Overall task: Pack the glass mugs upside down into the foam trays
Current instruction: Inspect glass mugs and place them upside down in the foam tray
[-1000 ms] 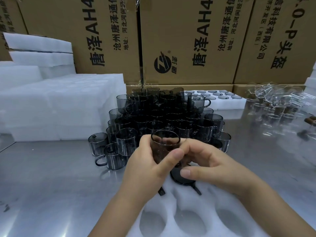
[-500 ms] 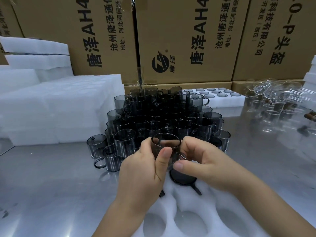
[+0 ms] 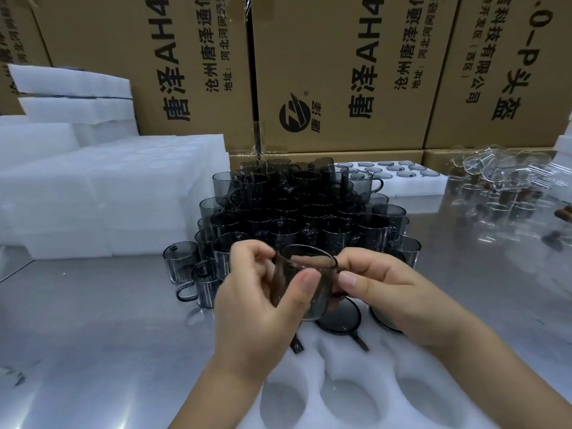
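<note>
A smoky grey glass mug (image 3: 305, 300) is held mouth up between both hands, above the far end of a white foam tray (image 3: 328, 363). My left hand (image 3: 260, 311) grips its left side, thumb across the front wall. My right hand (image 3: 380, 292) pinches the rim at the right. Under the mug, two upside-down mugs (image 3: 340, 318) sit in tray holes, their dark round bases showing. Empty holes (image 3: 348, 404) lie nearer me. A dense pile of grey mugs (image 3: 297, 212) stands just beyond my hands.
Stacked white foam blocks (image 3: 108, 193) fill the left. A packed foam tray (image 3: 399, 178) lies behind the pile. Clear glassware (image 3: 501, 181) crowds the right on the steel table (image 3: 93, 335). Cardboard cartons (image 3: 340, 72) wall off the back.
The mug has shifted slightly right and tilted in my hands. My left fingers have opened off its back, and the right hand has moved to pinch the rim.
</note>
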